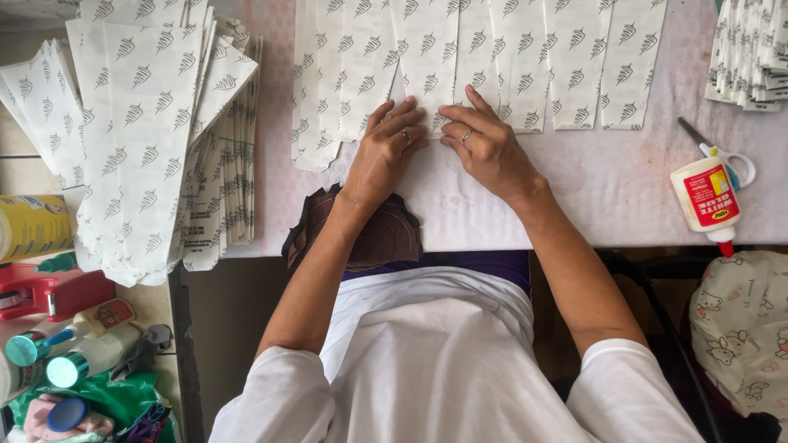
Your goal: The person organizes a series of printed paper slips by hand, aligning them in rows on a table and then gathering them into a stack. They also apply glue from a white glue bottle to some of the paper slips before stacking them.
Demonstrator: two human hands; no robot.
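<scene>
Both hands' (386,152) grip hides the paper bag's (427,57) lower edge.

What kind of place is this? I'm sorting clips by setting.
Probably a small home or workshop craft table for making paper bags: both hands press on a row of printed paper sheets, a stack of the same sheets lies at the left, and a glue bottle lies at the right.

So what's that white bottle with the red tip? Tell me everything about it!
The glue bottle is white, looks like plastic, and wears a red and yellow label. Its red nozzle cap points down toward the table's front edge, so it lies flat and slightly tilted. It rests at the right side, its top end overlapping the handles of the scissors. Neither hand touches it.
</scene>
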